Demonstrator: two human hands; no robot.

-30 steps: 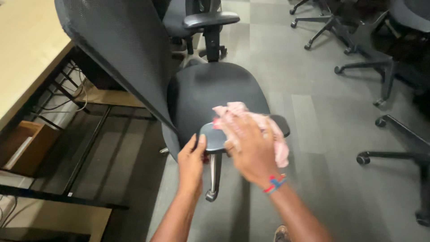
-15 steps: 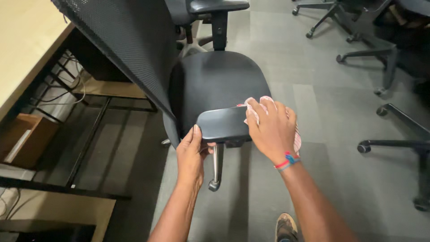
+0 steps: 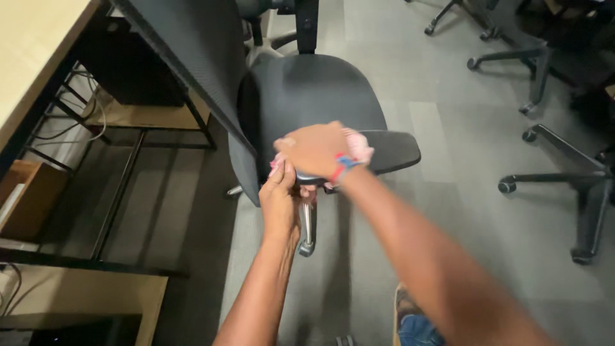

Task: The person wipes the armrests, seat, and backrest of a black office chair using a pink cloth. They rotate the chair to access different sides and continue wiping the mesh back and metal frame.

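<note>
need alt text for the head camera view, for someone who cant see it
Seen from above, a person's right hand presses a pink cloth on the armrest of a black office chair, while the left hand grips the armrest's near end. A desk stands to the left; other chair bases sit on grey carpet to the right.

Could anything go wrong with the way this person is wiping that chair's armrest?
Possibly. The left hand grips the near end of the armrest close to its metal post, so fingers might get pinched if the rest shifts. The right hand presses a pink cloth sideways on a chair with castors; it may roll or swivel toward the desk frame.
</note>
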